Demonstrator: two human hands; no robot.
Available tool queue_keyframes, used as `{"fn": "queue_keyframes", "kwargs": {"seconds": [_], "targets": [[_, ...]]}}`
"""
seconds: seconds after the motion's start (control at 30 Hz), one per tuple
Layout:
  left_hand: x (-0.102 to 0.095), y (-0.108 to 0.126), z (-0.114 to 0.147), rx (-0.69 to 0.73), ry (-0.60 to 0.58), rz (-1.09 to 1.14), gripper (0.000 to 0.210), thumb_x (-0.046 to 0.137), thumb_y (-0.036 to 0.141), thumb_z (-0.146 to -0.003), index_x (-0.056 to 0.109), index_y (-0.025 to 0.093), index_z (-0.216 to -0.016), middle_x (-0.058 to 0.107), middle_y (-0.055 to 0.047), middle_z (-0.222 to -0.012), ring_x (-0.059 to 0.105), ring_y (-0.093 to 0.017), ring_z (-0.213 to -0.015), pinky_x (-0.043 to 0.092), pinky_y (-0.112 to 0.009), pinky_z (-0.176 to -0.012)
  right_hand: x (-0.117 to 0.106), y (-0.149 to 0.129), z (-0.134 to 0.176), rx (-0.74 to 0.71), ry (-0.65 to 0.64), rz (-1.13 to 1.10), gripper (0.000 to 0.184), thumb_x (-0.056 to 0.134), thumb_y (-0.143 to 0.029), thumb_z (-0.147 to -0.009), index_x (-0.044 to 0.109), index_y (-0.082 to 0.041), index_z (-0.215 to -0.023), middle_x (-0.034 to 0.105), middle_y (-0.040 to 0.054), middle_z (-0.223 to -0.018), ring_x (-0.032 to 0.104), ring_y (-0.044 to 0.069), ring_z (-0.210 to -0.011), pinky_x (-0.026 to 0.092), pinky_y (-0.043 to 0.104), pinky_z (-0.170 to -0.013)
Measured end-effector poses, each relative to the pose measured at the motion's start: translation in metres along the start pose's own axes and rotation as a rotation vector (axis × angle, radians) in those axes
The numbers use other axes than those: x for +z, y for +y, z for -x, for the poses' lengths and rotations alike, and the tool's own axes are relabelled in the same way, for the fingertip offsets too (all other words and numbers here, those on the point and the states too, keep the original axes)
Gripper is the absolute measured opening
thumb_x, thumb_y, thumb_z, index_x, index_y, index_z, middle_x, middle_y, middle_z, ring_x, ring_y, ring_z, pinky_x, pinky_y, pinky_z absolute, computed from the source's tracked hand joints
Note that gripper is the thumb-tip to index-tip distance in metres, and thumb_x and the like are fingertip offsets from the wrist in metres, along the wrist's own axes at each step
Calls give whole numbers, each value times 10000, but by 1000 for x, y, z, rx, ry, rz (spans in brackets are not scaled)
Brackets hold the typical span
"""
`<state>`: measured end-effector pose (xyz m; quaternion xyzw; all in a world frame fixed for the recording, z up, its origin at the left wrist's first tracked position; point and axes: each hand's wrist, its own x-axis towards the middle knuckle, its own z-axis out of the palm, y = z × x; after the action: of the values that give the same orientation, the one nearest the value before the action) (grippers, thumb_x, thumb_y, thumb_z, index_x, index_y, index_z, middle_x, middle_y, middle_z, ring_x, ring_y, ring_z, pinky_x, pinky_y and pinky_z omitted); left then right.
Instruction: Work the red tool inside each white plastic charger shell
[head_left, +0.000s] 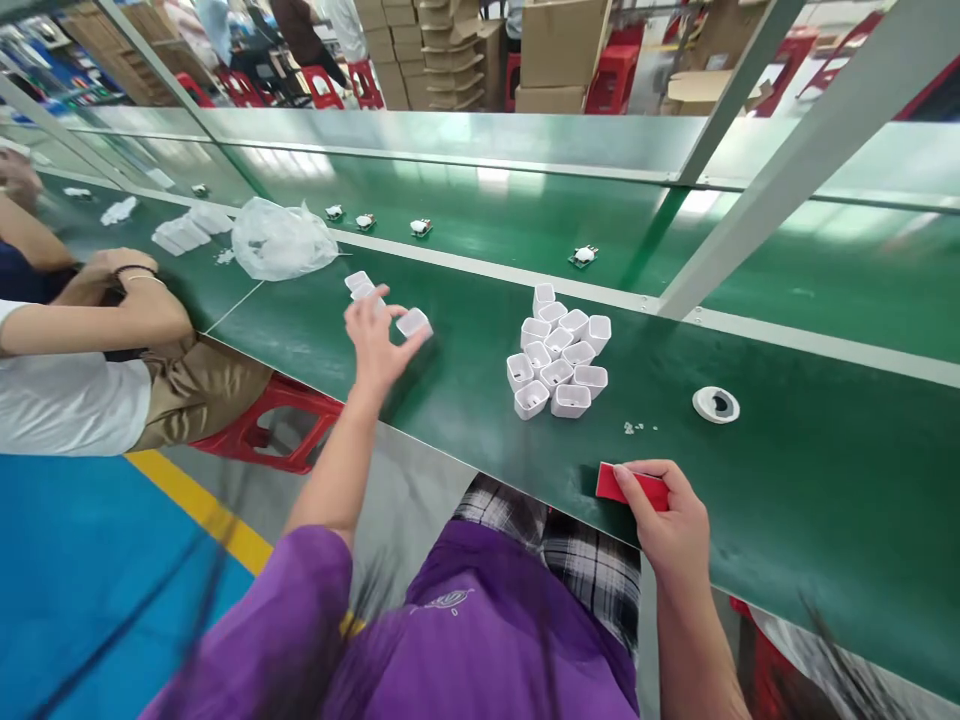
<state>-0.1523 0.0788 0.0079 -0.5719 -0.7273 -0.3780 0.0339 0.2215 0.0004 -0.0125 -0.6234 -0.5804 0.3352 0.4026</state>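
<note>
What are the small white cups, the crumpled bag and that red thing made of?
White cups: probably moulded plastic, smooth, with thin, even walls.
Crumpled bag: likely thin plastic film, wrinkled and partly see-through.
Red piece in the right hand: flat, evenly coloured; card or plastic, I can't tell.

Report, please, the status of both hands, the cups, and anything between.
Left grip: pinching one white cup. Right grip: holding red piece. Between them: clustered white cups, openings up.
</note>
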Motion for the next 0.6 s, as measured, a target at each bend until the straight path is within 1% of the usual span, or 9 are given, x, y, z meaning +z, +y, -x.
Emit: {"fn": "queue_keyframes", "kwargs": {"seconds": [0.1,0.17,0.23,0.3,0.33,0.37,0.47,0.53,0.6], "targets": [[-3,-31,-37,-65,-21,-215,297,718,320,-705,595,160,-923,327,-172,-1485,213,-407,-1394,188,-592,-1120,0,-1,0,1,-9,-16,323,640,-508,-791,626,-188,-750,669,46,-730,612,168,-646,490,275,-620],[-2,-44,-48,-87,-48,-242,295,702,316,-719,599,154,-943,299,-187,-1488,200,-412,-1400,183,-599,-1121,0,-1,0,-4,-19,-30,319,634,-500,-798,621,-183,-755,664,46,-728,607,168,-645,489,279,-622],[1,-45,-51,-126,-6,-251,345,704,303,-710,594,140,-994,289,-210,-1482,193,-424,-1402,172,-607,-1123,1,-1,0,-12,-27,-43,307,630,-483,-805,617,-180,-753,658,43,-718,603,167,-640,490,281,-625],[4,-33,-43,-110,24,-219,412,711,296,-698,585,123,-1051,325,-227,-1455,227,-424,-1390,186,-597,-1128,1,0,-1,-18,-31,-49,296,629,-469,-810,614,-179,-749,652,38,-710,602,165,-639,492,282,-631],[7,-23,-36,-52,-10,-169,432,706,309,-708,581,123,-1077,365,-222,-1432,271,-407,-1375,207,-578,-1132,2,-1,-1,-21,-27,-54,295,632,-466,-809,611,-179,-747,653,38,-714,604,165,-644,492,282,-634],[9,-10,-27,36,-78,-96,442,694,336,-728,576,129,-1100,414,-206,-1402,329,-378,-1351,244,-548,-1132,2,-1,-1,-18,-22,-61,296,635,-467,-809,609,-179,-748,654,37,-720,606,164,-647,492,280,-634],[22,32,5,282,-396,162,481,637,431,-792,547,168,-1185,535,-136,-1312,475,-282,-1251,376,-453,-1078,2,-1,1,46,-17,-110,319,631,-492,-820,593,-177,-781,621,14,-646,559,137,-541,461,266,-558],[33,55,22,300,-550,259,512,624,454,-800,531,166,-1213,570,-123,-1279,519,-260,-1200,431,-422,-1024,2,-1,2,110,-28,-175,336,625,-509,-829,576,-177,-819,560,-17,-542,495,117,-449,418,249,-481],[44,69,32,263,-652,307,505,626,453,-794,535,162,-1195,596,-111,-1241,559,-252,-1127,460,-412,-978,2,-1,2,147,-42,-243,338,630,-507,-831,560,-177,-842,523,-33,-490,469,108,-417,396,233,-442]]}}
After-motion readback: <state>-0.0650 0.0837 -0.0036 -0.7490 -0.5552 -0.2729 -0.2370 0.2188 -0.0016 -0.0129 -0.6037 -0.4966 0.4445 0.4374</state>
